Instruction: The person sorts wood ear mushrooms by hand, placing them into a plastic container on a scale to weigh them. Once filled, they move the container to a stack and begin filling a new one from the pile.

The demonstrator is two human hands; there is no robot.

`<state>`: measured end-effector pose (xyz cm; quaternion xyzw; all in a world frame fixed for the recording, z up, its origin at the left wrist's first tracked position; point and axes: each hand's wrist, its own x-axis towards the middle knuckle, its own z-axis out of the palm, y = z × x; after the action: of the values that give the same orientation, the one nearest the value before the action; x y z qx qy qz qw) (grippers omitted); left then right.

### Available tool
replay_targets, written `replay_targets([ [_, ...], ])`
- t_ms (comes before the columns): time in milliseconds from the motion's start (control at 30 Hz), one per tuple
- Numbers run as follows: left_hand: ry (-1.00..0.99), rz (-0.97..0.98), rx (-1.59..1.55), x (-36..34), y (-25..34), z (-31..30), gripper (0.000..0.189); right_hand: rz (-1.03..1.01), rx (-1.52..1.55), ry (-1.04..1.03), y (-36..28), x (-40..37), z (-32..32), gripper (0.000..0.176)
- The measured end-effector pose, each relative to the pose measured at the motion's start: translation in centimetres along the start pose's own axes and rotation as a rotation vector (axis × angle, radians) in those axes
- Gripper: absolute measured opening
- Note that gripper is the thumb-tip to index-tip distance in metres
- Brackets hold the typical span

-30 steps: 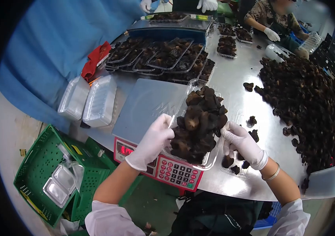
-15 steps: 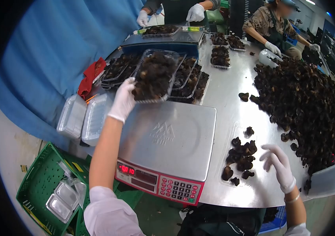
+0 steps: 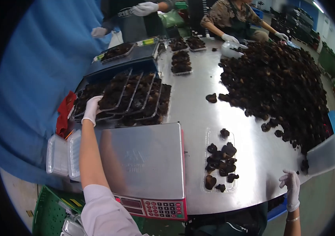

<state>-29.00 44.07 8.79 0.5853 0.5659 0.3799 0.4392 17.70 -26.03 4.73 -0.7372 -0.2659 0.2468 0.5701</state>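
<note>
My gloved left hand (image 3: 92,109) has its fingers at the near left corner of a clear plastic tray of dark wood ear mushrooms (image 3: 113,91). That tray rests among several similar filled trays behind the scale. My gloved right hand (image 3: 292,190) is over the table's front right edge, holding nothing, its fingers loosely bent and apart. Between my arms stand the scale (image 3: 144,157), its metal plate bare, and a clear tray (image 3: 234,185) with some mushrooms lying in it.
A large mushroom heap (image 3: 273,82) covers the table's right side, beside a translucent scoop-like container (image 3: 328,153). Stacked trays (image 3: 57,155) stand left of the scale, near a green crate (image 3: 49,212). Two gloved co-workers are across the table; one has a hand at a plastic container (image 3: 231,50).
My left hand has brought the filled tray from above the scale's back edge down onto the other filled trays. My right hand has moved away from the loosely filled tray. The view has turned right.
</note>
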Motion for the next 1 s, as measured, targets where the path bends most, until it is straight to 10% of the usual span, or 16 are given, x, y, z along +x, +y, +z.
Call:
replay_targets([
  [333, -0.192, -0.160, -0.069, -2.4, -1.2, -3.1, 0.077, 0.260, -0.055, -0.341, -3.0, 3.8, 10.7, 0.031],
  [533, -0.035, -0.131, 0.032, -9.7, 1.0, -1.8, 0.081, -0.133, -0.627, -0.330, -0.3, 9.0, 16.1, 0.026],
  [800, -0.031, 0.575, 0.075, -38.2, 4.4, 8.6, 0.042, 0.200, 0.289, -0.520, 0.0, 9.0, 14.9, 0.014],
  [967, -0.728, 1.062, 1.105, -48.6, 2.4, 11.8, 0.029, 0.068, 0.452, -0.548, -4.7, 8.4, 16.5, 0.018],
  [1000, -0.442, 1.339, 0.461, -49.3, -0.4, 14.1, 0.034, 0.037, 0.463, -0.584, -5.6, 8.7, 17.7, 0.018],
])
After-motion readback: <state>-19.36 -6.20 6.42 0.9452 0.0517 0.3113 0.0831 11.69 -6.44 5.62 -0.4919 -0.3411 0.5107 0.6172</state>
